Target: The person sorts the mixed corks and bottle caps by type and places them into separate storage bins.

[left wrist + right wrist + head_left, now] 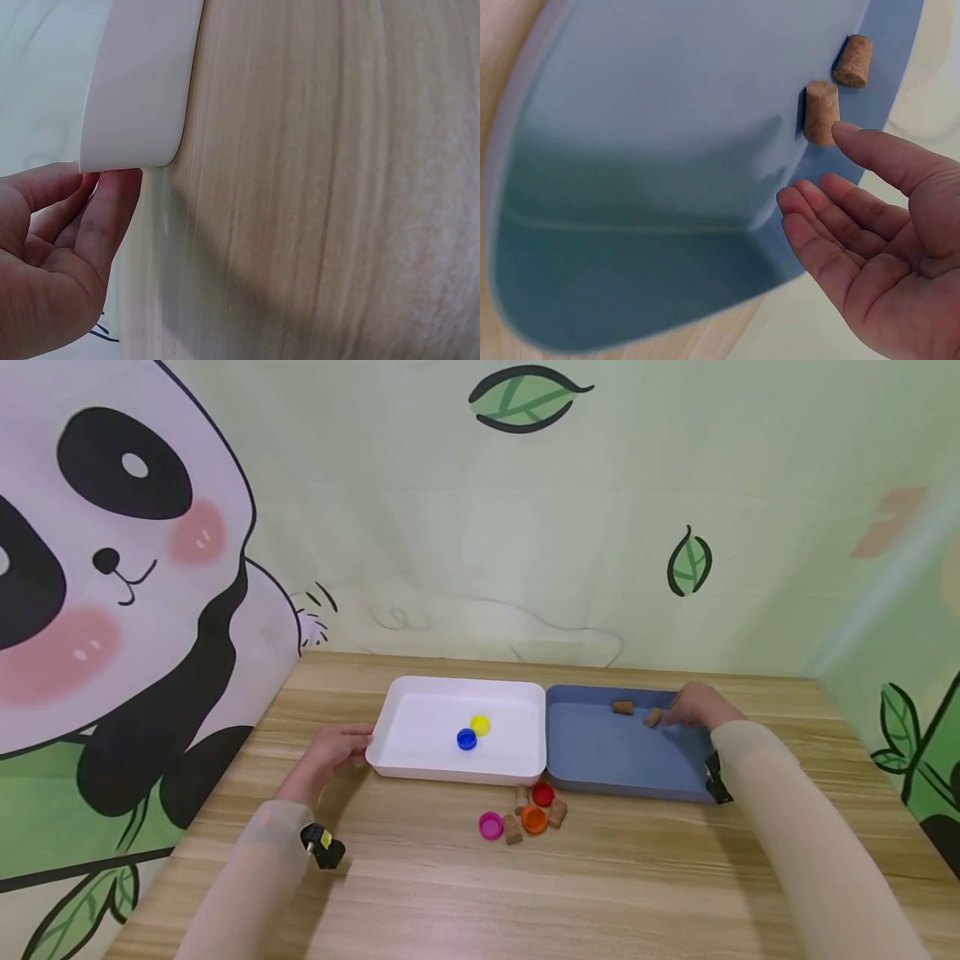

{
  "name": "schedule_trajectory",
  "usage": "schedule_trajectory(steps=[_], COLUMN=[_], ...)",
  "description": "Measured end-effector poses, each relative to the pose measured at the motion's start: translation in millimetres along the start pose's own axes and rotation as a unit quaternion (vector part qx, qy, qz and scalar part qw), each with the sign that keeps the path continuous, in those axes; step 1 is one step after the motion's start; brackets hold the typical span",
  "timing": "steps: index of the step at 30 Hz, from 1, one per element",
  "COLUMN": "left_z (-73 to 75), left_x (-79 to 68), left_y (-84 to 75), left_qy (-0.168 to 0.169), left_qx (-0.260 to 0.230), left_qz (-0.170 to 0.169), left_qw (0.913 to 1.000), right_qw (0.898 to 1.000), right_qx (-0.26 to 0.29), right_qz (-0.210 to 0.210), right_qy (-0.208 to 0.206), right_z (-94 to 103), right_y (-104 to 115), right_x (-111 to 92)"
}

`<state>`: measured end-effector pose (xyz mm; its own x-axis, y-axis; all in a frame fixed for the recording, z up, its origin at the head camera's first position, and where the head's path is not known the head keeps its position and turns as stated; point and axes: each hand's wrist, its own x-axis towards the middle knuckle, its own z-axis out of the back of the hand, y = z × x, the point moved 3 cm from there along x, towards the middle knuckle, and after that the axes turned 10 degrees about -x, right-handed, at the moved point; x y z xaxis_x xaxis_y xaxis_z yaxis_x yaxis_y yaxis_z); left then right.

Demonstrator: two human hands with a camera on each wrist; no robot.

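My left hand (339,750) rests its fingertips against the left end of the white tray (435,767); in the left wrist view the fingers (109,210) meet the tray's end wall and do not wrap round it. Inside that tray lie a blue bottle cap (467,739) and a yellow bottle cap (480,724). Over the far right corner of the blue-grey tray (615,760) is my right hand (697,705), fingers relaxed and nothing between them. Its thumb tip appears beside one cork (822,112); a second cork (853,61) lies a little farther off.
In front of the trays, a red cap (543,793), an orange cap (534,819) and a pink cap (491,826) lie among corks (512,829) on the wooden table (585,893). A panda-printed backdrop (420,510) stands behind the table.
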<state>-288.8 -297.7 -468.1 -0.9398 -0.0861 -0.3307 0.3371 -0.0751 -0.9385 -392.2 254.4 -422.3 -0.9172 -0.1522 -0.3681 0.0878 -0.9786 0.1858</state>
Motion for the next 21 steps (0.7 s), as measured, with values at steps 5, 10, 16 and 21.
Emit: schedule_trajectory(steps=[5, 10, 16, 21], left_z=[0.3, 1.3, 0.3, 0.7], left_x=[-0.6, -1.3, 0.3, 3.0], left_y=[1.0, 2.6, 3.8, 3.8], left_qy=[-0.003, 0.002, 0.0, -0.007], left_qx=[-0.001, -0.005, -0.006, 0.002], left_qz=[0.002, 0.002, 0.003, 0.009], left_qw=[1.0, 1.0, 1.0, 0.9999], right_qw=[1.0, 1.0, 0.997, 0.995], right_qx=[0.002, 0.004, 0.017, 0.023], right_qz=[0.005, 0.024, 0.053, 0.059], right_qy=[-0.013, -0.018, -0.052, -0.082], right_z=[9.0, 16.7, 26.0, 35.3], right_y=[-0.9, -0.8, 0.3, 6.4], right_x=[-11.6, -22.9, -35.0, -46.0])
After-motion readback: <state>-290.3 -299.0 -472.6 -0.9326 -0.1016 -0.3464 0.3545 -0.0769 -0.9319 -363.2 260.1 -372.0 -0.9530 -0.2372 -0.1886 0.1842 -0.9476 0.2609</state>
